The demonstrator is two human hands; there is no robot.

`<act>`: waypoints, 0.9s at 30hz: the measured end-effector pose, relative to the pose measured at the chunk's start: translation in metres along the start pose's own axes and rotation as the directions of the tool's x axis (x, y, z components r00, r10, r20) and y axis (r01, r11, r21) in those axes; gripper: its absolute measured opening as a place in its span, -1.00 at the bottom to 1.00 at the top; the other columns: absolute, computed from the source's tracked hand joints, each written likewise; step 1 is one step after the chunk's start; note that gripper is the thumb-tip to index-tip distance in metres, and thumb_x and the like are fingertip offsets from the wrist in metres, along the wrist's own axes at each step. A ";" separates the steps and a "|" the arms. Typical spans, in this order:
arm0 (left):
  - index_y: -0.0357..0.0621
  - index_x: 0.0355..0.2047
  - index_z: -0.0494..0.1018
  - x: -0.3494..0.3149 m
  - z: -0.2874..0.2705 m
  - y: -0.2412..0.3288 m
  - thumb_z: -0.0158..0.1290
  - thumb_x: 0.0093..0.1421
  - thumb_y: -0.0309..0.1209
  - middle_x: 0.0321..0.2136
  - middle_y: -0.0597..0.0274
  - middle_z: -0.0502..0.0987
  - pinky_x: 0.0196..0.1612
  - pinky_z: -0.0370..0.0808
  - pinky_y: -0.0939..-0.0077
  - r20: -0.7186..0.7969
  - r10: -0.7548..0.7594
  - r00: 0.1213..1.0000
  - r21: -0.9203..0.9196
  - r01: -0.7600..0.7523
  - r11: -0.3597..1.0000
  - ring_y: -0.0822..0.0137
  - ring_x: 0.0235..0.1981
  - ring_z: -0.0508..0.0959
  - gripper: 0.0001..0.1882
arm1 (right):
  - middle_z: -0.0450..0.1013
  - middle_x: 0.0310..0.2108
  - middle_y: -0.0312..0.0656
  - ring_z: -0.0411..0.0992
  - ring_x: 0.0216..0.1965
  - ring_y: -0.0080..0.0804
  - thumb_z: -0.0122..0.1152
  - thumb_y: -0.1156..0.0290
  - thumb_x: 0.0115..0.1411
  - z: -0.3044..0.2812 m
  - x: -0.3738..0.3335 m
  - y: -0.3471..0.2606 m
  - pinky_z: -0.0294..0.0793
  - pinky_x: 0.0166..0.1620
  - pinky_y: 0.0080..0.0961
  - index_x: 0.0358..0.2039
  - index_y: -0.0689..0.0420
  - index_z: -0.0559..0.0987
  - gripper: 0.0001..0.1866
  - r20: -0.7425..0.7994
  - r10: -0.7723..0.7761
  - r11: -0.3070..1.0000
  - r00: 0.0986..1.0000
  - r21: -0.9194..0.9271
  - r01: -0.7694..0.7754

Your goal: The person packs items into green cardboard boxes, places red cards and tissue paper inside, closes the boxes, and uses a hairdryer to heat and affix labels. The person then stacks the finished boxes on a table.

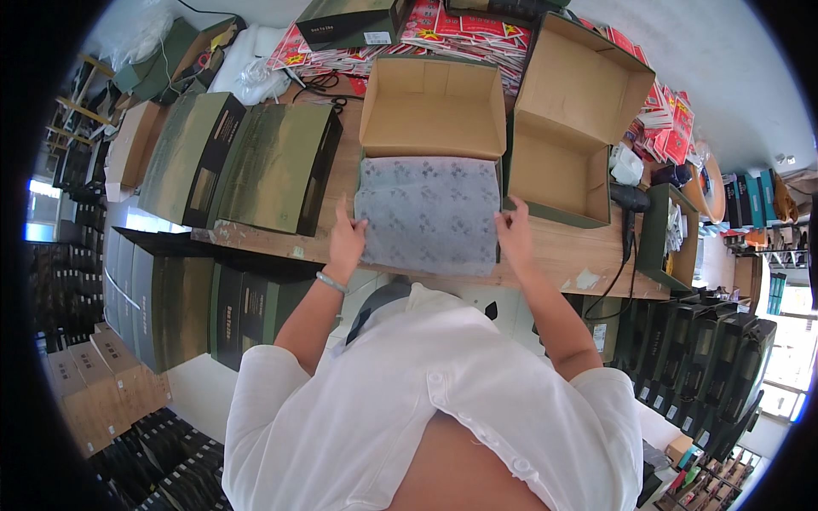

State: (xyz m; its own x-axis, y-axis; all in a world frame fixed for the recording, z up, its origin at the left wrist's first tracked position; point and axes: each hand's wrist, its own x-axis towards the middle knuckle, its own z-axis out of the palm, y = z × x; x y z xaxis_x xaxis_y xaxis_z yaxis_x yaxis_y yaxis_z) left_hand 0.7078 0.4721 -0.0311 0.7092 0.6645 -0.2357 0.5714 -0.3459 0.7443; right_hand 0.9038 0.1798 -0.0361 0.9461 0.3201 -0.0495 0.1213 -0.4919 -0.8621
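Note:
A sheet of pale grey-blue tissue paper with a dark floral pattern lies spread in front of me, its near part reaching the table edge. It covers the lower part of an open shoebox, whose brown-lined lid stands raised behind it. At the paper's left edge is my left hand, thumb against the sheet and index finger pointing away from me. My right hand has the opposite edge between thumb and fingers. Whatever lies beneath the paper is hidden.
Another open shoebox stands to the right, beside a black hair dryer and its cord. Two closed green boxes stand at the left on the wooden table. Red printed packets pile up behind; black scissors lie among them.

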 end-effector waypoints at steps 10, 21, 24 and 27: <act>-0.09 -0.14 0.42 -0.065 0.011 0.033 0.09 0.17 -0.33 -0.28 0.09 0.45 -0.11 0.39 0.15 -0.006 0.557 0.830 0.489 -0.484 0.726 0.04 -0.19 0.46 -0.74 | 0.38 -0.16 -0.06 0.35 -0.05 -0.14 0.23 0.33 0.11 0.010 -0.066 -0.025 0.31 0.00 -0.17 -0.03 0.11 0.46 -0.60 0.394 -0.526 0.675 0.754 -0.346 0.652; -0.03 -0.26 0.59 -0.053 0.015 0.032 -0.11 0.28 0.07 -0.31 0.12 0.58 -0.04 0.36 0.16 0.454 0.235 0.859 0.464 -0.453 0.761 0.03 -0.22 0.53 -0.53 | 0.48 -0.21 -0.06 0.45 -0.13 -0.06 0.07 -0.07 0.21 0.033 -0.063 -0.040 0.42 -0.11 -0.13 -0.14 0.12 0.56 -0.51 0.725 -0.088 0.696 0.684 -0.446 0.563; -0.02 -0.25 0.59 -0.064 0.006 0.058 -0.14 0.28 0.11 -0.30 0.10 0.61 -0.02 0.34 0.11 0.522 0.227 0.822 0.587 -0.539 0.604 0.03 -0.18 0.54 -0.48 | 0.51 -0.24 -0.03 0.48 -0.17 -0.06 -0.01 -0.19 0.22 0.028 -0.065 -0.045 0.43 -0.14 -0.12 -0.23 0.14 0.57 -0.42 0.728 -0.045 0.718 0.684 -0.452 0.529; -0.01 -0.24 0.59 -0.064 0.010 0.044 -0.18 0.28 0.14 -0.30 0.08 0.61 0.00 0.33 0.09 0.479 0.311 0.821 0.558 -0.558 0.614 0.03 -0.14 0.53 -0.46 | 0.51 -0.26 0.02 0.48 -0.17 -0.03 -0.07 -0.22 0.24 0.031 -0.063 -0.038 0.45 -0.11 -0.11 -0.20 0.14 0.57 -0.38 0.731 -0.027 0.737 0.682 -0.446 0.508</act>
State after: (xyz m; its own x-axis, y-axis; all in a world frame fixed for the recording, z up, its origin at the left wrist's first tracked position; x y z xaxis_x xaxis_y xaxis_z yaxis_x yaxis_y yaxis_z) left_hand 0.6918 0.4076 0.0102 0.9577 0.1203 -0.2614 0.1851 -0.9531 0.2394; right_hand 0.8302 0.2030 -0.0158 0.4222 0.8235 -0.3790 0.7041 -0.5612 -0.4351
